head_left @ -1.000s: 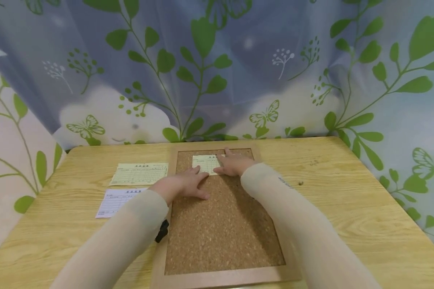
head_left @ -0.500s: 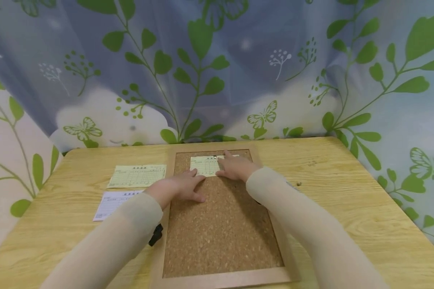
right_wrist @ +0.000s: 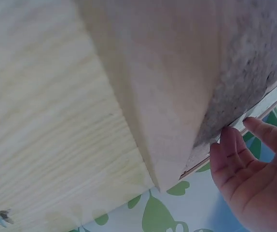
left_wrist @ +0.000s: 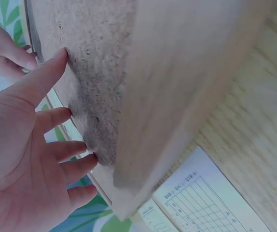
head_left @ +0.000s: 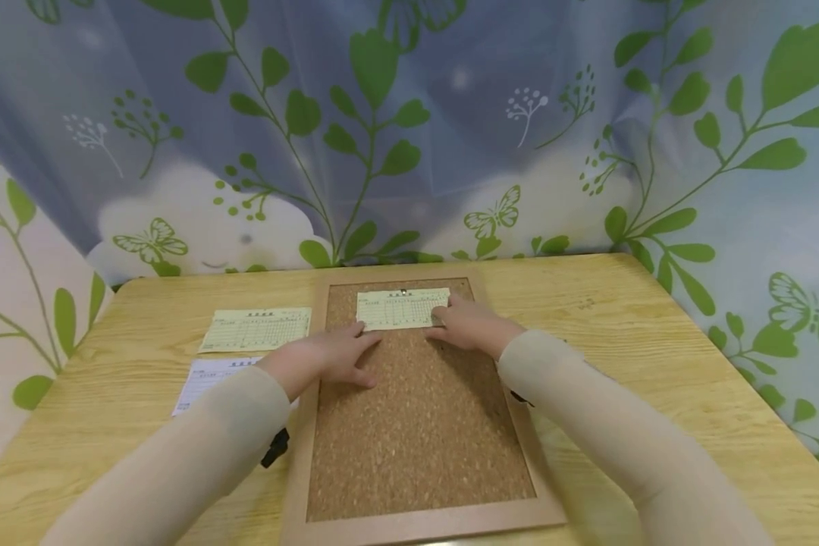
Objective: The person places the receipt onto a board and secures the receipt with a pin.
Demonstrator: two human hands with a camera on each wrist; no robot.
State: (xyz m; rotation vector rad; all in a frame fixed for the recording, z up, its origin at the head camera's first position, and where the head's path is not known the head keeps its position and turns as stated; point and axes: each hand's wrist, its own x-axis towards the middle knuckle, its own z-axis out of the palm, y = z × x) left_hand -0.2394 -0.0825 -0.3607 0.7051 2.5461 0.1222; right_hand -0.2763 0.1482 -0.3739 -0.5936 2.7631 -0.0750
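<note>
A yellow printed form slip [head_left: 401, 311] lies across the upper part of a framed cork board [head_left: 423, 432]. At its top edge a small dark pin [head_left: 403, 291] shows. My left hand [head_left: 331, 355] rests at the slip's lower left corner with fingers spread, the thumb over bare cork. On the opposite side, my right hand [head_left: 474, 326] has its fingertips on the slip's right end. The left wrist view shows the left hand [left_wrist: 37, 150] palm-side, its fingers spread and holding nothing. From the right wrist, the right hand [right_wrist: 259, 169] appears with lightly bent fingers at the slip's edge.
Left of the board, another yellow form slip [head_left: 255, 330] and a white form slip [head_left: 211, 381] lie on the wooden table [head_left: 662, 394]. The white one is partly behind the left forearm. A leaf-patterned curtain [head_left: 409, 136] hangs behind the table's back edge.
My right hand has slid to the right along the slip, uncovering the pin and the slip's right part. The left hand stays at the lower left corner.
</note>
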